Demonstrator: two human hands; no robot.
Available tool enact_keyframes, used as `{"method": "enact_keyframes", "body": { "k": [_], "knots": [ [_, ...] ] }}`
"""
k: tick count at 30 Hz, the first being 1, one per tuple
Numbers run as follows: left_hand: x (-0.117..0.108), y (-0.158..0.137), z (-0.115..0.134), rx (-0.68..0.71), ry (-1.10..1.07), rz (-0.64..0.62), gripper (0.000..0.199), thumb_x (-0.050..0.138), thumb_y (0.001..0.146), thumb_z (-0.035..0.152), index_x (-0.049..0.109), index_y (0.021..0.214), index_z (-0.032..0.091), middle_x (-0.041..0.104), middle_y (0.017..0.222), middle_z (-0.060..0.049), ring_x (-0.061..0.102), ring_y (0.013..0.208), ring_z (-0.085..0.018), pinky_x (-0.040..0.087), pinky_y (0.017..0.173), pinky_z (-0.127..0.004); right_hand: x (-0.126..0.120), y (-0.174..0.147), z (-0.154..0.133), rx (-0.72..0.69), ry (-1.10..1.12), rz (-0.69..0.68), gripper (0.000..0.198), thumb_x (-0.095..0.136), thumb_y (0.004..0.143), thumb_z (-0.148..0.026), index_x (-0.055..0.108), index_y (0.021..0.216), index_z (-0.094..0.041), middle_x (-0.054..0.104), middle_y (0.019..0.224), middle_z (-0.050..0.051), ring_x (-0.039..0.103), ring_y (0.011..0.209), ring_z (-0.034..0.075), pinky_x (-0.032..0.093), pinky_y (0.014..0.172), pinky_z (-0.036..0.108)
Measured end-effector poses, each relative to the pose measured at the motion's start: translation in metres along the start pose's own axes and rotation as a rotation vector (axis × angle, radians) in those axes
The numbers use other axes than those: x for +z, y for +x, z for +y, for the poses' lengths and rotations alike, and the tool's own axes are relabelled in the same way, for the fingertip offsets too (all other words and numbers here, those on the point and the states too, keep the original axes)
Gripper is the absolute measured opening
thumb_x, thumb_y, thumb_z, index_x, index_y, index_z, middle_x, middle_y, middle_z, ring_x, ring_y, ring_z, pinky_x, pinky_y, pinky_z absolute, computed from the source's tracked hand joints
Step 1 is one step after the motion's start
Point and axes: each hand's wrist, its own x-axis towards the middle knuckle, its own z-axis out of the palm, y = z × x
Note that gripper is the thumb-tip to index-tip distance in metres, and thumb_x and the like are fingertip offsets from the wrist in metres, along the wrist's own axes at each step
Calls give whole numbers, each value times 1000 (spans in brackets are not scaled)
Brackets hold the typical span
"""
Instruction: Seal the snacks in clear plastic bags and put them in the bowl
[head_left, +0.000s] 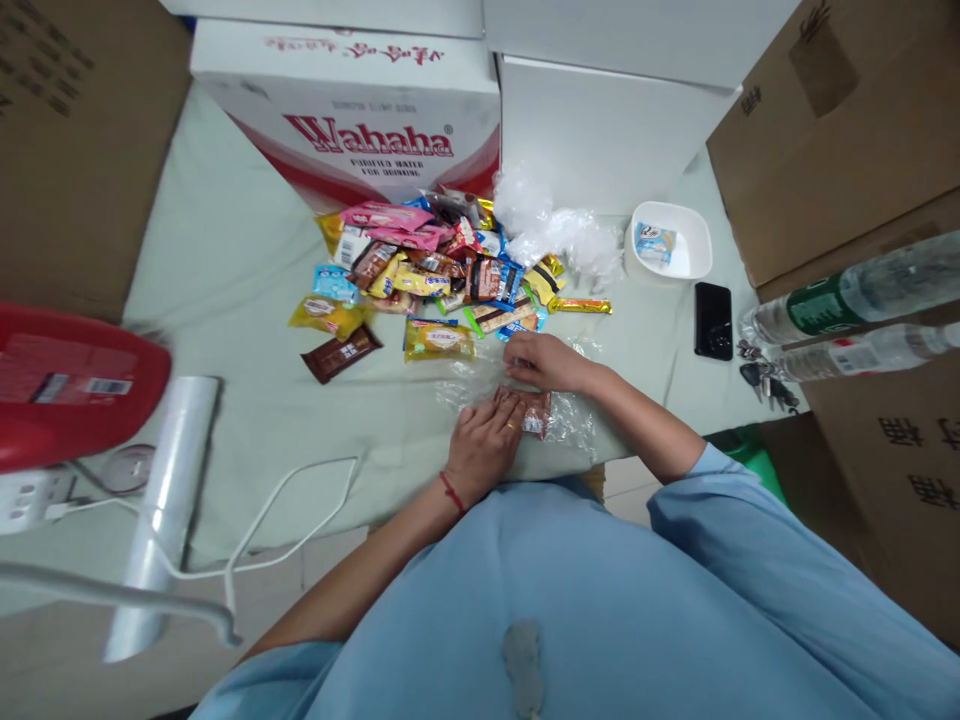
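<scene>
My left hand [487,440] lies over the near left end of a small brown snack packet [537,413], its fingers stretched out on the wrapper. Under and around that packet is a crumpled sheet of clear plastic film [574,422]. Just beyond the packet, my right hand [544,362] is closed, with curled fingers pinching the film's far side; the fingertips are partly hidden. A yellow-wrapped snack [440,340] lies close to the film. Past my hands is a heap of mixed wrapped snacks [427,265], and a dark brown packet [341,353] sits at its near left.
A Wahaha carton [360,130] backs the heap, beside crumpled clear plastic [555,225]. On the right are a white tub [679,262] holding a blue packet, a phone [712,320], keys [766,385] and bottles [847,300]. A film roll [169,490] and white cable [259,520] lie left.
</scene>
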Motion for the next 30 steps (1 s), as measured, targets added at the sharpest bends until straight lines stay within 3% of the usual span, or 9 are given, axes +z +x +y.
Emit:
{"method": "enact_keyframes", "body": {
  "k": [4, 11, 18, 22, 25, 27, 30],
  "knots": [
    [5, -4, -1, 13, 0, -2, 27, 58, 102, 21, 75, 123, 23, 79, 126, -11, 73, 93, -23, 46, 76, -40, 15, -30, -27, -38, 25, 24, 18, 51, 105, -24, 67, 99, -19, 65, 104, 8, 62, 93, 21, 47, 81, 30],
    [11, -15, -3, -15, -9, 74, 23, 56, 105, 25, 77, 114, 23, 83, 113, -8, 75, 77, -18, 49, 63, -33, 62, -70, -51, 37, 58, 303, 32, 45, 107, -22, 70, 129, -22, 71, 118, 12, 65, 107, 23, 54, 90, 36],
    [16, -18, -11, -139, -243, 175, 25, 56, 103, 25, 77, 117, 23, 83, 111, -9, 79, 100, -20, 64, 86, -32, 83, -82, -68, 128, -61, 321, 50, 53, 104, -15, 60, 151, -29, 66, 148, 12, 57, 136, 28, 49, 109, 50],
    [-4, -25, -11, -241, -427, 273, 22, 59, 100, 18, 75, 114, 24, 82, 109, -6, 78, 100, -19, 65, 88, -34, 90, -80, -65, 165, -121, 288, 43, 54, 107, -18, 65, 146, -32, 67, 148, 8, 56, 137, 26, 48, 110, 48],
    [-31, -24, -6, -171, -467, 320, 25, 60, 96, 12, 72, 113, 26, 81, 107, -4, 78, 95, -18, 63, 83, -31, 94, -76, -64, 185, -159, 254, 36, 55, 108, -21, 69, 140, -31, 68, 146, 7, 55, 135, 26, 46, 107, 46],
    [-45, -17, -3, -84, -393, 342, 31, 63, 94, 10, 71, 118, 27, 81, 112, -5, 76, 96, -19, 61, 84, -33, 95, -71, -66, 182, -165, 239, 34, 56, 108, -22, 70, 138, -31, 69, 145, 7, 55, 135, 26, 46, 106, 46],
    [-49, -1, -3, -72, -181, 293, 33, 66, 94, 14, 71, 125, 27, 79, 123, -9, 71, 108, -26, 55, 93, -44, 92, -65, -69, 192, -144, 238, 32, 56, 108, -23, 72, 135, -28, 68, 146, 9, 54, 136, 28, 46, 106, 49]
  ]
}}
